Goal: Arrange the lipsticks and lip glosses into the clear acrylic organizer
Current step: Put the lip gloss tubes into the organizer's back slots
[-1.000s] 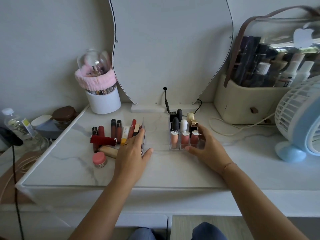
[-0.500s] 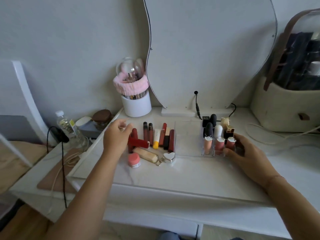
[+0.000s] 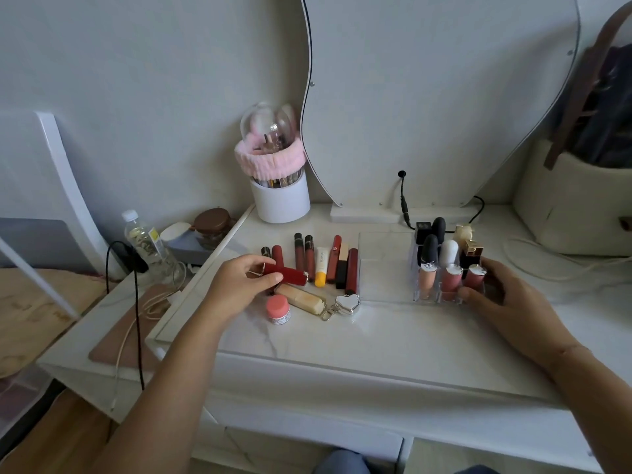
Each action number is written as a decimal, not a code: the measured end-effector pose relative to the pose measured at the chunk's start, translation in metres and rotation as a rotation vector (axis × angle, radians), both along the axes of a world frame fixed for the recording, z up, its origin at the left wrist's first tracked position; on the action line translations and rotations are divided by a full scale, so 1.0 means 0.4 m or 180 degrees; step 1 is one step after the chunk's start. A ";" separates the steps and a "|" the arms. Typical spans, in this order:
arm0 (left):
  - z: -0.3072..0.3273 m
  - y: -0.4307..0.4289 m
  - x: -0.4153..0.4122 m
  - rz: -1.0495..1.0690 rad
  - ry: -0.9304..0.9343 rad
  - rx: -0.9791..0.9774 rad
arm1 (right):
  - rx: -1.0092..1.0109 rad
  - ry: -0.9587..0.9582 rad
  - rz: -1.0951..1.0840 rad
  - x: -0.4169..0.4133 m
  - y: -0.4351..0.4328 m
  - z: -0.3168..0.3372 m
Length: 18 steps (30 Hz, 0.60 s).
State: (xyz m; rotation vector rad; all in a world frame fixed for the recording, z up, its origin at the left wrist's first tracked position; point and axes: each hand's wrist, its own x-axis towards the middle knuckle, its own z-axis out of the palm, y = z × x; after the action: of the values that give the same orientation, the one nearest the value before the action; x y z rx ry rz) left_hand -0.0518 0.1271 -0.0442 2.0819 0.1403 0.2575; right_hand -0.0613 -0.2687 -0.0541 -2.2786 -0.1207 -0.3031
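The clear acrylic organizer (image 3: 430, 297) stands right of centre on the white marble-look tabletop, with several lipsticks and pink glosses upright in its slots. My right hand (image 3: 506, 302) grips its right side. My left hand (image 3: 236, 285) pinches a red lipstick tube (image 3: 290, 273) that lies sideways at the left. Behind it a row of dark red and brown lip tubes (image 3: 309, 256) lies flat, with a white and yellow tube (image 3: 320, 268) among them. A beige tube (image 3: 301, 298), a pink-capped jar (image 3: 278, 308) and a silver heart case (image 3: 347, 304) lie in front.
A white brush cup with a pink headband (image 3: 278, 186) and a curved mirror (image 3: 437, 97) stand at the back. A cream cosmetics bag (image 3: 567, 206) sits far right. A water bottle (image 3: 147, 244), a brown-lidded jar (image 3: 212, 222) and cables lie on the lower side shelf at left.
The view has swung left. My left hand has moved from the organizer's left edge to the loose pile and closed on the red lipstick tube. My right hand stays on the organizer.
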 end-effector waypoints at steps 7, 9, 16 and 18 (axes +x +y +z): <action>0.015 0.010 -0.001 0.0258 -0.0183 0.0072 | 0.0012 0.0008 0.0003 0.001 -0.002 -0.003; 0.027 0.028 0.019 0.0580 -0.0275 0.0025 | 0.0026 0.0003 0.0017 0.001 -0.001 -0.002; 0.039 0.049 0.140 0.0831 0.0451 0.0601 | 0.0025 0.0021 0.0007 0.003 -0.003 -0.004; 0.042 0.039 0.163 0.0725 0.0727 0.0695 | -0.0002 -0.0004 0.0005 0.004 -0.004 -0.005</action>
State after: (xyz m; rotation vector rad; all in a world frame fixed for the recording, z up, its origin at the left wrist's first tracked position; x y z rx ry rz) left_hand 0.0134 0.1428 -0.0273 2.3101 0.5091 0.1773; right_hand -0.0596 -0.2701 -0.0559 -2.2788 -0.1233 -0.3035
